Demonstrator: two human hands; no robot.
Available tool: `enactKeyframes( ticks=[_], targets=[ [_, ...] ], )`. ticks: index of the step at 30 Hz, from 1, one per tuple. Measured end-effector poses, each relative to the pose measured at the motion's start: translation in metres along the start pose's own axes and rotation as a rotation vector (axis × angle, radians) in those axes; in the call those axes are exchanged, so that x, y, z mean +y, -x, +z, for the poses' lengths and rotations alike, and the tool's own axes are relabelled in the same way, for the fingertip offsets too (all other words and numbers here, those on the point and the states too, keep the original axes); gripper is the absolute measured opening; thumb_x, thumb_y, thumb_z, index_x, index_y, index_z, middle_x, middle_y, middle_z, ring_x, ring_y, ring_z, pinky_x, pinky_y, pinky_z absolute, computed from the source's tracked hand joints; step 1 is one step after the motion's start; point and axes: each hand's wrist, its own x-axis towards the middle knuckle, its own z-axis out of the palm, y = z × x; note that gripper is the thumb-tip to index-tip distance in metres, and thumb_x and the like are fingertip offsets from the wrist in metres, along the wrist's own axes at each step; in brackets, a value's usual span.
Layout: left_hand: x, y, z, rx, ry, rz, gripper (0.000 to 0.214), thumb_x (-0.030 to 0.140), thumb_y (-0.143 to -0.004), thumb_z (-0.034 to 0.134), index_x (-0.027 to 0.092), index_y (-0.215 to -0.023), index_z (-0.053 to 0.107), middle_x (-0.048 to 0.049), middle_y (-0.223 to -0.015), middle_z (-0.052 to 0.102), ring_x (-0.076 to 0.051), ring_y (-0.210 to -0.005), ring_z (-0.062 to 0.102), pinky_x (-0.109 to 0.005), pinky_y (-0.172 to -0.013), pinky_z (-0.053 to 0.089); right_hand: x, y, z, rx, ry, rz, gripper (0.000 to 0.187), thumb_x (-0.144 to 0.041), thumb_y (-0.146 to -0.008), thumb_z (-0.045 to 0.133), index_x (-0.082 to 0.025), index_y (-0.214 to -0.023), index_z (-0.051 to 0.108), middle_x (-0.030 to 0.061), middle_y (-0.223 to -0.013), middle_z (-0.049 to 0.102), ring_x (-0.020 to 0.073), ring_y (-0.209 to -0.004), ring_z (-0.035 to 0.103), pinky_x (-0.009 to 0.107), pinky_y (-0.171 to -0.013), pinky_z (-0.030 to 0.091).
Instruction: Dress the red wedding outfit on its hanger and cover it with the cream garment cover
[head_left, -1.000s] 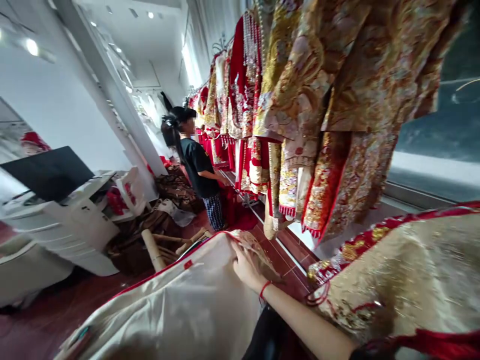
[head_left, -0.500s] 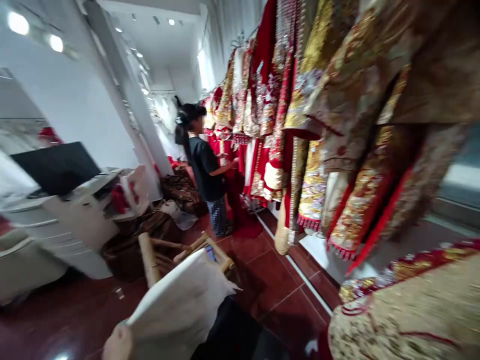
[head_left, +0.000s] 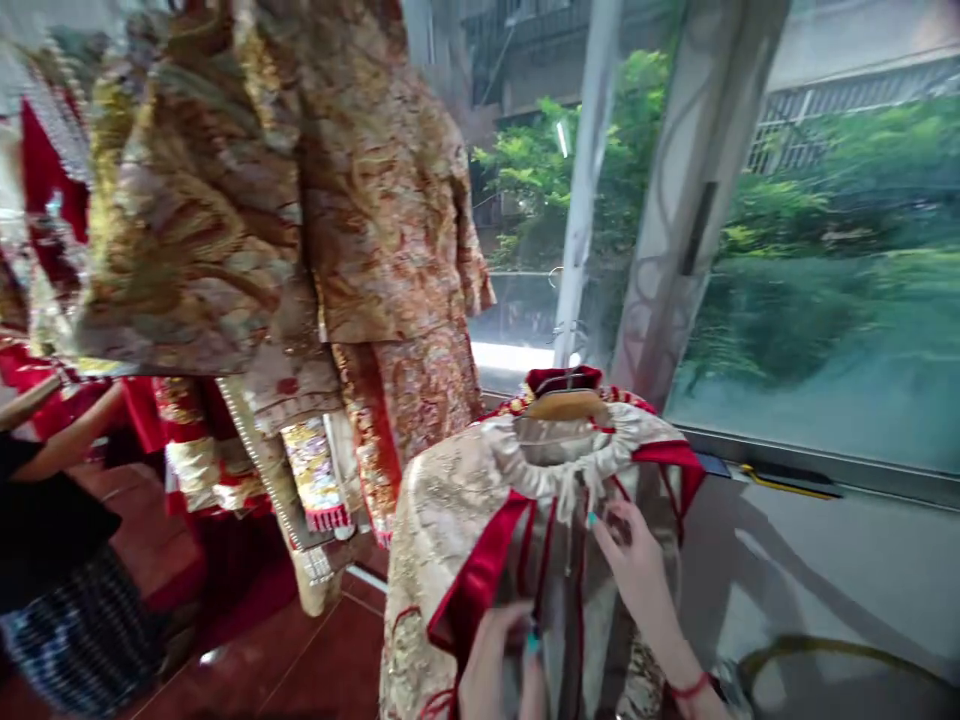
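A cream jacket (head_left: 442,520) with gold embroidery and red lining hangs on a wooden hanger (head_left: 566,404). Inside its opened front shows a pale garment with a gathered white neckline (head_left: 544,478) and loose white ties. My left hand (head_left: 495,660) is low at the front, beside the red lining, thumb and forefinger slightly apart and a little blurred. Just below the ties, my right hand (head_left: 636,565) has its thumb and forefinger bent toward each other in a pinch. Whatever lies between those fingertips is too small to make out. A red cord circles the right wrist.
Several embroidered garments (head_left: 390,200) hang on the left. A person in a dark top (head_left: 52,510) stands at the left edge, arms stretched toward them. Behind the jacket are large windows (head_left: 825,330) above a white wall, with a black-and-yellow object (head_left: 791,482) on the sill.
My view has swung right, from the room and the row of clothes to the jacket by the window. The white cloth held earlier is out of view; both hands are now at the jacket.
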Motion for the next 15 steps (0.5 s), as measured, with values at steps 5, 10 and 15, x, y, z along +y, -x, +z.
enactKeyframes(
  ticks=[5,10,15],
  targets=[
    [0.062,-0.059,0.120,-0.078,-0.006,-0.066,0.032,0.032,-0.086,0.047,0.016,-0.107,0.065,-0.0157,-0.102,0.070,-0.028,-0.092,0.067,-0.042,-0.082,0.054,-0.016,-0.041,0.000,-0.204,-0.111,-0.108,0.021,-0.041,-0.080,0.054,-0.020,-0.076,0.056,0.0034,-0.068,0.063,0.0192,-0.062,0.059,0.031,-0.063,0.049],
    [0.019,-0.023,0.142,-0.113,-0.001,-0.105,0.033,0.032,-0.091,0.038,0.019,-0.085,0.067,-0.0116,-0.087,0.072,-0.027,-0.085,0.069,-0.040,-0.081,0.054,0.013,-0.028,-0.043,-0.545,-0.416,0.039,0.029,-0.043,-0.086,0.049,-0.018,-0.083,0.062,0.0036,-0.069,0.064,0.0173,-0.056,0.061,0.029,-0.058,0.050],
    [-0.010,0.090,0.114,-0.585,-0.168,-0.350,0.022,0.041,-0.093,0.055,0.023,-0.097,0.067,-0.0056,-0.097,0.069,-0.021,-0.089,0.068,-0.036,-0.079,0.055,0.019,-0.029,-0.067,-0.526,-0.389,-0.066,0.038,-0.033,-0.084,0.057,-0.018,-0.118,0.061,0.0057,-0.093,0.065,0.0163,-0.073,0.061,0.027,-0.067,0.050]
  ],
)
